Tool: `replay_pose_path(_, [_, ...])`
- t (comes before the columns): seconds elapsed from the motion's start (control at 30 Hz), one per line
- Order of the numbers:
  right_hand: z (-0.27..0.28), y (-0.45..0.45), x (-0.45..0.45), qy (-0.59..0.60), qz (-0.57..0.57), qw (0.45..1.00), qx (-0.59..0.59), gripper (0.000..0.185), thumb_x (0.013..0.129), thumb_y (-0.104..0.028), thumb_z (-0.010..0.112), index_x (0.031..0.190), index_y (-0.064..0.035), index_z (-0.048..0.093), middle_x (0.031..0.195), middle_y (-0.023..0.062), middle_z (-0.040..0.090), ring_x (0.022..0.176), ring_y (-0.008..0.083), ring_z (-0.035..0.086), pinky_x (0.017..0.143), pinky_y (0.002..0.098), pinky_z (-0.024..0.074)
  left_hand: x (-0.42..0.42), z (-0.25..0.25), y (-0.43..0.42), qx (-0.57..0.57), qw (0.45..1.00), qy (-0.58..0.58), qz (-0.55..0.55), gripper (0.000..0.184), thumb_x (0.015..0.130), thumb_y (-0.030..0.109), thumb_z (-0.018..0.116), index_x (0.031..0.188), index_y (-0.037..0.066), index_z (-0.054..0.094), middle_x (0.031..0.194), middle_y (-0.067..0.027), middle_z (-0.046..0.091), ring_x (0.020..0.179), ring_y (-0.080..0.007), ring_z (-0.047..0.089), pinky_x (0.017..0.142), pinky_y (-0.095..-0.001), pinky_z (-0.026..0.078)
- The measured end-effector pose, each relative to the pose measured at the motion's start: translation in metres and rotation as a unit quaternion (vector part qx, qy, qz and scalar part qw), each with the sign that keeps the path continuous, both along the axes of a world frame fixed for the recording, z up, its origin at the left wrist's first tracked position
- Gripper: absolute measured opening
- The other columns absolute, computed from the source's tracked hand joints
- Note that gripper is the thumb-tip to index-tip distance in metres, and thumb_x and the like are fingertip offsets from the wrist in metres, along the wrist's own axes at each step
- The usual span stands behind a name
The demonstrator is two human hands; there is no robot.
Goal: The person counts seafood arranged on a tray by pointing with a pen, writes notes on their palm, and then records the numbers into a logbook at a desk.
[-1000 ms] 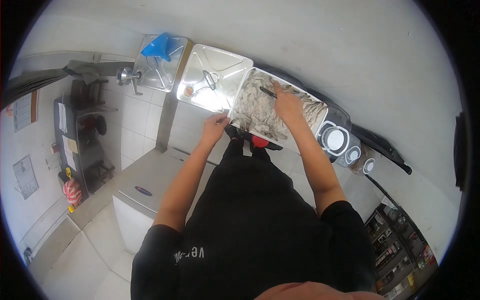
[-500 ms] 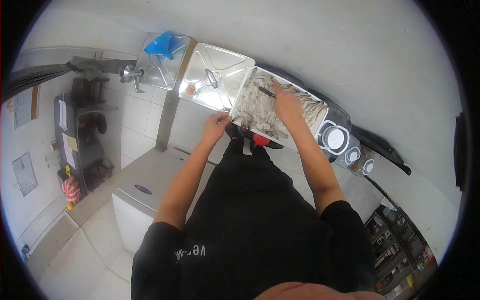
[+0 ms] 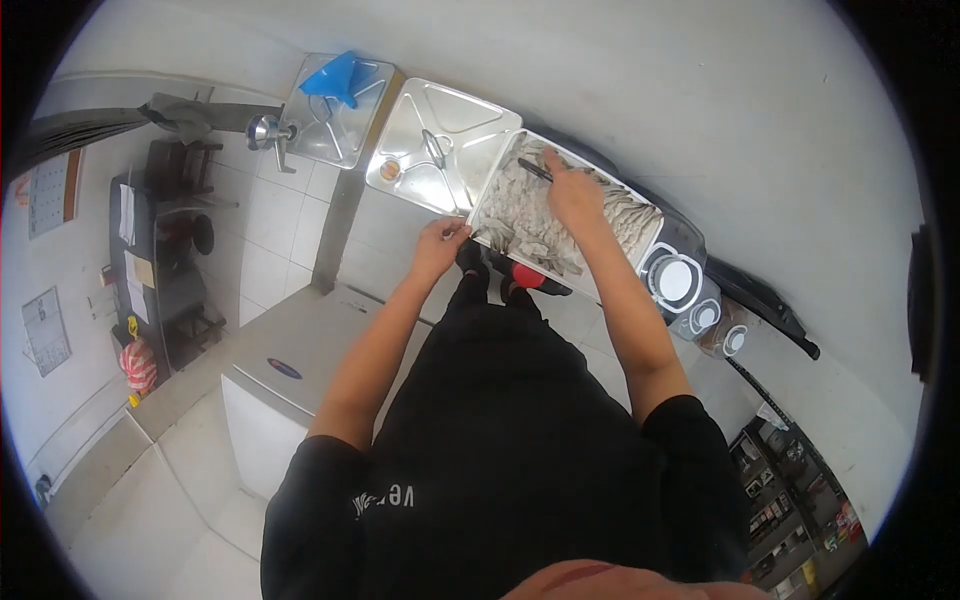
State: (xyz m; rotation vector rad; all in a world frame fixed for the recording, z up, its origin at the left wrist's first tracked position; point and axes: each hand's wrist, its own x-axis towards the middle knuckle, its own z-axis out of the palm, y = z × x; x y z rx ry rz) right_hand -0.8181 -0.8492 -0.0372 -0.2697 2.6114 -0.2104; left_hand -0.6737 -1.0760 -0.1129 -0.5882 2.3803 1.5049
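A white rectangular tray (image 3: 653,240) stands in front of me at the wall, filled with greyish pieces (image 3: 512,208) that look like raw shrimp. Those along the right side lie in rows; the left part is a looser heap. My left hand (image 3: 438,246) pinches the tray's near left corner between thumb and fingers. Over the tray, my right hand (image 3: 577,205) holds a slim black pen (image 3: 535,170), its index finger stretched out to the far rows. Whether that fingertip touches the pieces, I cannot tell.
Left of the tray stand two square metal tins (image 3: 455,112), one bearing a blue funnel (image 3: 335,78). White-lidded jars (image 3: 676,279) line its right side. A grey-topped white appliance (image 3: 290,345) is by my left arm. Something red (image 3: 526,276) is near my feet.
The view has shifted slightly. My right hand and the pen have moved a little toward the far edge of the tray. My left hand stays at the corner.
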Motion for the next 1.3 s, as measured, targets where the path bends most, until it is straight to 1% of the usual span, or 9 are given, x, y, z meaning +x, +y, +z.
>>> replay_pose_path(0.2, [0.004, -0.01, -0.019, -0.01, -0.02, 0.999, -0.032, 0.055, 0.083, -0.012, 0.049, 0.138, -0.0217, 0.049, 0.104, 0.0199, 0.067, 0.096, 0.0359, 0.065, 0.085, 0.0472, 0.0504, -0.004, 0.006, 0.0, 0.017, 1.0, -0.013, -0.009, 0.024, 0.085, 0.02, 0.07, 0.101, 0.001, 0.07, 0.09, -0.006, 0.07, 0.083, -0.0131, 0.06, 0.076, -0.0282, 0.047])
replay_pose_path(0.27, [-0.02, -0.011, -0.02, 0.092, 0.023, 0.993, -0.064, 0.058, 0.082, -0.01, 0.05, 0.138, -0.0273, 0.048, 0.099, 0.0202, 0.068, 0.091, 0.0355, 0.066, 0.081, 0.0474, 0.051, -0.003, 0.004, 0.0, 0.011, 1.0, -0.011, -0.012, 0.025, 0.085, 0.02, 0.07, 0.101, 0.001, 0.07, 0.09, -0.0064, 0.07, 0.083, -0.0133, 0.06, 0.077, -0.0283, 0.047])
replay_pose_path(0.43, [-0.007, -0.015, -0.018, 0.038, 0.006, 0.996, -0.079, 0.058, 0.082, -0.01, 0.05, 0.136, -0.0291, 0.05, 0.101, 0.0189, 0.067, 0.093, 0.0352, 0.065, 0.082, 0.047, 0.051, -0.001, -0.01, -0.005, -0.013, 1.0, 0.006, -0.014, 0.026, 0.085, 0.019, 0.07, 0.103, 0.001, 0.07, 0.09, -0.0072, 0.069, 0.082, -0.0138, 0.061, 0.077, -0.0286, 0.047])
replay_pose_path(0.5, [-0.006, -0.014, -0.01, 0.041, 0.005, 0.995, -0.087, 0.058, 0.082, -0.01, 0.05, 0.136, -0.0294, 0.05, 0.1, 0.019, 0.067, 0.093, 0.0358, 0.065, 0.082, 0.0472, 0.051, -0.002, -0.012, -0.005, 0.033, 0.999, 0.011, 0.004, 0.026, 0.081, 0.027, 0.07, 0.1, 0.009, 0.073, 0.089, -0.0133, 0.069, 0.084, -0.025, 0.063, 0.077, -0.0362, 0.048])
replay_pose_path(0.6, [0.0, -0.014, 0.007, 0.018, 0.062, 0.996, -0.063, 0.058, 0.081, -0.01, 0.05, 0.136, -0.0292, 0.05, 0.097, 0.0198, 0.068, 0.091, 0.0371, 0.065, 0.082, 0.0484, 0.0514, -0.006, 0.001, -0.003, -0.004, 1.0, -0.017, -0.018, 0.028, 0.084, 0.019, 0.071, 0.104, 0.0, 0.07, 0.091, -0.0083, 0.07, 0.083, -0.0131, 0.061, 0.076, -0.0275, 0.047])
replay_pose_path(0.83, [0.016, 0.002, 0.035, 0.005, 0.049, 0.994, -0.098, 0.057, 0.083, -0.012, 0.051, 0.137, -0.0302, 0.048, 0.091, 0.0207, 0.067, 0.086, 0.0384, 0.065, 0.075, 0.0499, 0.0516, -0.007, 0.003, -0.005, -0.016, 0.999, -0.006, -0.035, 0.027, 0.085, 0.019, 0.07, 0.105, 0.0, 0.07, 0.091, -0.0088, 0.07, 0.082, -0.0138, 0.061, 0.075, -0.0276, 0.047])
replay_pose_path(1.03, [0.002, 0.032, 0.091, -0.05, 0.146, 0.976, -0.15, 0.054, 0.086, -0.018, 0.054, 0.138, -0.0305, 0.045, 0.089, 0.0169, 0.068, 0.082, 0.0377, 0.065, 0.07, 0.0484, 0.0517, -0.003, 0.025, 0.003, -0.071, 0.994, 0.062, -0.048, 0.028, 0.081, 0.023, 0.068, 0.104, 0.006, 0.071, 0.088, -0.0142, 0.069, 0.085, -0.0272, 0.065, 0.079, -0.0358, 0.049])
replay_pose_path(1.1, [0.013, 0.024, 0.108, -0.074, 0.165, 0.972, -0.151, 0.054, 0.087, -0.02, 0.055, 0.138, -0.0311, 0.045, 0.089, 0.0158, 0.068, 0.081, 0.0371, 0.065, 0.068, 0.0479, 0.0517, -0.001, 0.026, 0.004, -0.081, 0.993, 0.05, -0.065, 0.033, 0.083, 0.019, 0.07, 0.112, 0.002, 0.067, 0.088, -0.0087, 0.068, 0.08, -0.0161, 0.062, 0.074, -0.029, 0.047])
replay_pose_path(1.3, [0.026, -0.01, 0.125, -0.102, 0.186, 0.968, -0.134, 0.058, 0.087, -0.023, 0.057, 0.143, -0.0227, 0.039, 0.081, 0.0175, 0.067, 0.077, 0.0358, 0.066, 0.066, 0.0469, 0.0515, -0.001, 0.01, 0.001, -0.01, 1.0, -0.01, -0.021, 0.029, 0.085, 0.015, 0.069, 0.109, -0.002, 0.067, 0.088, -0.0072, 0.068, 0.079, -0.0127, 0.06, 0.073, -0.0261, 0.047])
